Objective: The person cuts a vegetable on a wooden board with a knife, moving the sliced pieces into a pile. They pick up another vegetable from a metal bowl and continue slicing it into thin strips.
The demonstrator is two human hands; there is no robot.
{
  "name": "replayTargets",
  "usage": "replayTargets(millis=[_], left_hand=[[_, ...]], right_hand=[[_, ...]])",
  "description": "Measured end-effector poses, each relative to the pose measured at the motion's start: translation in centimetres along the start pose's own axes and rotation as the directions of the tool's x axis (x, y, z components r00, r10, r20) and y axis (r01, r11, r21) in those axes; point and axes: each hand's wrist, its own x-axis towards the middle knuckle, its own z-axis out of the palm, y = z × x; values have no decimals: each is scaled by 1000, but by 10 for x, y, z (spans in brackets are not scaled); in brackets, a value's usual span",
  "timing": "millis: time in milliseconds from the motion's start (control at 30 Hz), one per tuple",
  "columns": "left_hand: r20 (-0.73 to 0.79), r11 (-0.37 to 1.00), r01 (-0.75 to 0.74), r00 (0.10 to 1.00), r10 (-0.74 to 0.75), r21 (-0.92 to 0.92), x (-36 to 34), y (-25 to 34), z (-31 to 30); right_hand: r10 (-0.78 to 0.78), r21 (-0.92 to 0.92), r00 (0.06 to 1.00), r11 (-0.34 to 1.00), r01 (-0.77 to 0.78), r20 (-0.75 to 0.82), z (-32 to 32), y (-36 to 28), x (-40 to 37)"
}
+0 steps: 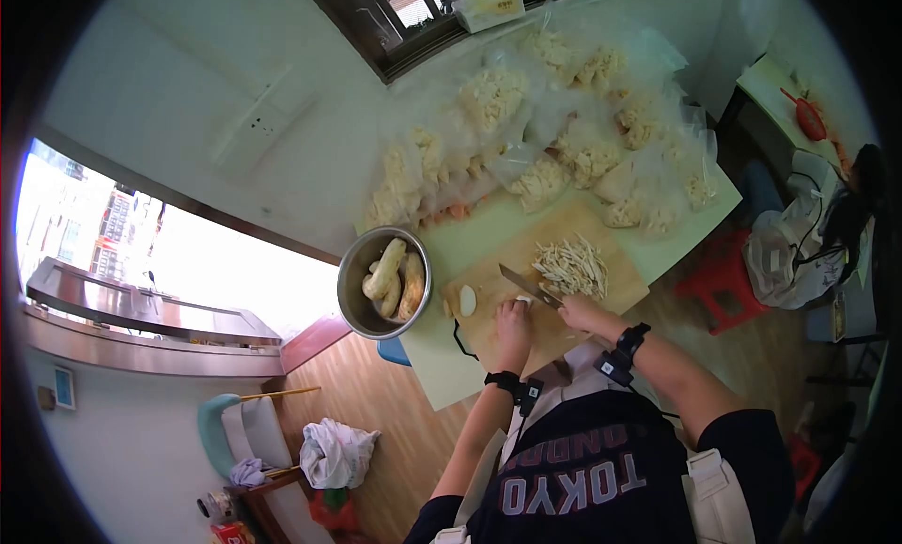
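Observation:
My right hand [578,313] is closed around the handle of a knife [528,285], whose blade points up and left over a wooden cutting board [489,328]. Beside the blade, my left hand [514,326] has its fingers pressed on a small white piece [524,301] on the board. A pile of thin white strips [573,267] lies right of the knife. One pale oval slice [468,301] sits on the board's left part. A metal bowl [346,279] left of the board contains several large pale root pieces [384,270].
Plastic bags of pale cut pieces [493,98] cover the back of the pale green table [437,380]. A red stool [719,286] stands at the right, a chair [249,431] at the lower left. A white bag [336,455] is near that chair.

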Motion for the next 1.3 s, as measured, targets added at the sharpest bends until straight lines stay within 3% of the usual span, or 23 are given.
replayTargets(millis=[100, 200, 400, 533, 733, 767, 800, 833, 867, 933, 1000, 1067, 1167, 1300], left_hand=[[-48, 1000, 2, 999, -2, 1, -1, 0, 2], [-57, 999, 11, 998, -10, 31, -2, 0, 3], [-62, 1000, -2, 998, 2, 6, -2, -1, 4], [-34, 998, 55, 998, -56, -32, -1, -2, 4], [-100, 999, -3, 995, 7, 40, -2, -2, 6], [-73, 999, -7, 997, 10, 38, -2, -3, 6], [-47, 999, -12, 999, 14, 34, -3, -7, 9], [-46, 999, -16, 999, 17, 33, -5, -11, 13], [-46, 998, -42, 998, 44, 52, -6, -15, 17], [-50, 996, -62, 997, 65, 70, -4, -11, 13], [-75, 997, 61, 995, -65, -57, -4, -2, 7], [-48, 996, 69, 996, -72, -56, -3, 1, 1], [-35, 997, 58, 998, -60, -48, -3, 3, -2], [-17, 998, 47, 999, -47, -44, -2, -2, -1]], right_hand=[[-65, -162, 998, 985, 63, -7, -10, -2, -19], [-162, -185, 983, 972, 142, -93, -12, 1, -44], [-169, -261, 985, 952, 161, -12, -21, -4, -56], [-120, -248, 993, 962, 112, -20, -10, -6, -48], [-226, -140, 967, 968, 208, -120, -4, -3, -17], [-63, -2, 996, 998, 63, 59, -16, -8, -7], [79, 105, 964, 988, -109, 255, -24, -12, -2], [156, 341, 951, 907, -245, 268, -22, -4, -1], [157, 341, 951, 908, -245, 265, -16, 10, -1], [77, 284, 996, 955, -86, 44, -14, 19, -7], [30, 195, 999, 980, -36, 32, -19, 25, -23], [-100, -135, 994, 987, 92, -47, -21, 23, -41], [-84, -245, 994, 964, 100, 76, -34, 0, -57], [-98, -253, 995, 962, 103, 30, -28, -7, -59]])
